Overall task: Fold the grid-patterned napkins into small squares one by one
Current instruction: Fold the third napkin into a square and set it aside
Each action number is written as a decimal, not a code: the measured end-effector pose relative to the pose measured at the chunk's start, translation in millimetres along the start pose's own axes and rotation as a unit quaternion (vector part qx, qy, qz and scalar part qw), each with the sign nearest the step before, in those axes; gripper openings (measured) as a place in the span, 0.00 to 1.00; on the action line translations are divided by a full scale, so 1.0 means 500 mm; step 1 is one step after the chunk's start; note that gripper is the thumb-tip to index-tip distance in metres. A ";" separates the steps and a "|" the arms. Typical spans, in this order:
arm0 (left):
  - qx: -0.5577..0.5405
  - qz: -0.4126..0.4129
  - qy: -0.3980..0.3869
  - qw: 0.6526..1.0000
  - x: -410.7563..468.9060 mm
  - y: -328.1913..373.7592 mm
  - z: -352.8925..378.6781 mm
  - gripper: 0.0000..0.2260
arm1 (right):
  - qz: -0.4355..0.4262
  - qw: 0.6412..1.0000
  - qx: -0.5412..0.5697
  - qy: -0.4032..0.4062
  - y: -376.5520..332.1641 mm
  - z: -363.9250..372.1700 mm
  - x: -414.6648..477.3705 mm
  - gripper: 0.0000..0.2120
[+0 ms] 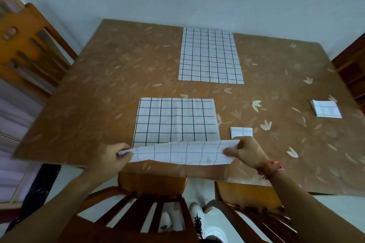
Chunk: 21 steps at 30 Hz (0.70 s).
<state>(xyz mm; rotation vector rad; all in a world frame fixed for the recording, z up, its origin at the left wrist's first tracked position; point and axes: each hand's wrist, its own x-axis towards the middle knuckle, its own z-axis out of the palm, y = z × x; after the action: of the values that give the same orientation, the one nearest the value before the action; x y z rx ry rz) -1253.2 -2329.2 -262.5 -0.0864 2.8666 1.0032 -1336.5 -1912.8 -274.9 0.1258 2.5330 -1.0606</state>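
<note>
At the near edge of the counter (98, 85), a grid-patterned napkin (175, 118) lies spread flat. Its nearest strip is lifted off the surface and turned up, so the paler underside faces the camera. The left grip (107, 158) pinches the left end of that raised strip, fingers curled round the cloth with the corner poking out between them. The right grip (249, 154) holds the right end, thumb laid on the near face of the cloth and fingers curled behind it. The strip runs stretched between the two, slightly wrinkled, above the counter's front edge.

Just beyond the right grip, a small folded square (241, 132) lies flat beside the napkin's right edge, not touching it. Well to the right, near the counter's right side, rests another folded napkin (326, 109), its layered edges showing on the left. A second open napkin (210, 55) lies flat at the far side of the counter, well apart from the near one.

A red bracelet (271, 166) circles the right wrist. A wooden chair (158, 209) stands tucked under the counter's front edge, and a lighter wooden chair (29, 51) stands at the left.
</note>
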 end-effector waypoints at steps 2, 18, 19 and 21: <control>-0.031 -0.027 0.006 0.999 0.006 0.002 -0.004 0.09 | -0.009 1.000 0.009 0.003 -0.004 -0.005 0.000 0.20; -0.173 -0.124 0.075 0.974 0.170 0.037 -0.011 0.10 | 0.120 0.986 0.099 -0.061 -0.020 0.015 0.074 0.08; -0.184 -0.137 0.076 0.970 0.185 0.030 -0.008 0.11 | 0.128 0.985 0.097 -0.058 -0.019 0.021 0.078 0.07; -0.194 -0.154 0.075 0.966 0.210 0.017 0.000 0.13 | 0.138 0.984 0.100 -0.046 -0.020 0.034 0.088 0.07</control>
<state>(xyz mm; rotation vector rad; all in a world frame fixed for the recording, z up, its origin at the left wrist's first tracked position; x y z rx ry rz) -1358.5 -2324.7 -269.3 -0.6404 2.6165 1.5195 -1374.0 -1934.7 -296.2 0.4587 2.2404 -1.1737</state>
